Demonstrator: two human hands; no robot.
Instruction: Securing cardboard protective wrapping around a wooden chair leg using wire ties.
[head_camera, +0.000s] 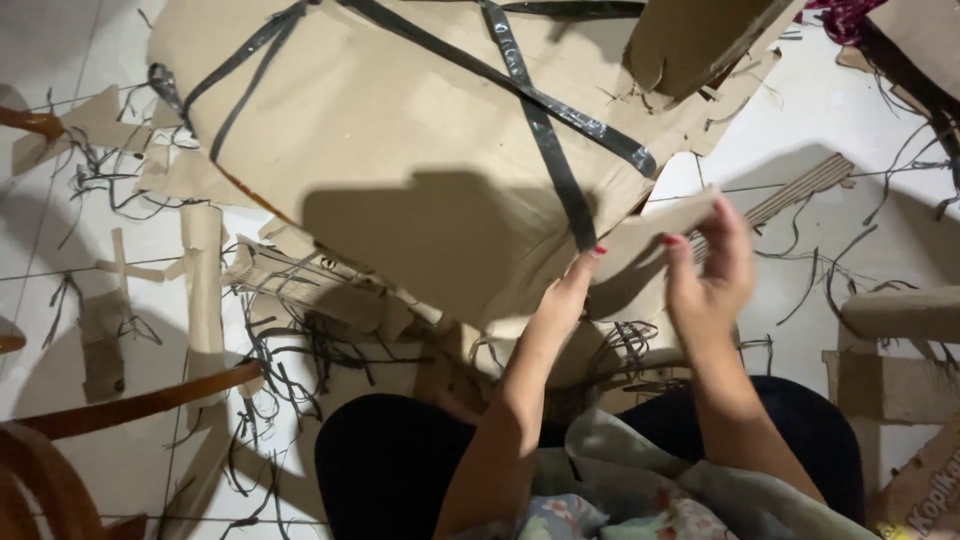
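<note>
White tiled floor (850, 110) lies strewn with scraps; both the left hand (565, 295) and the right hand (712, 262) pinch a cardboard strip (655, 228) just below the taped cardboard sheet (400, 130).

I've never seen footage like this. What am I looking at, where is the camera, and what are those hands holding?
There is no machine here: a person wears one camera on the head, looking down at their own two bare hands and lap. The left hand and the right hand both grip a torn cardboard strip at the edge of a large flattened cardboard sheet crossed with dark tape. It lies on a white tiled floor strewn with cardboard scraps and thin dark shreds. Curved wooden furniture parts show at the left.
</note>
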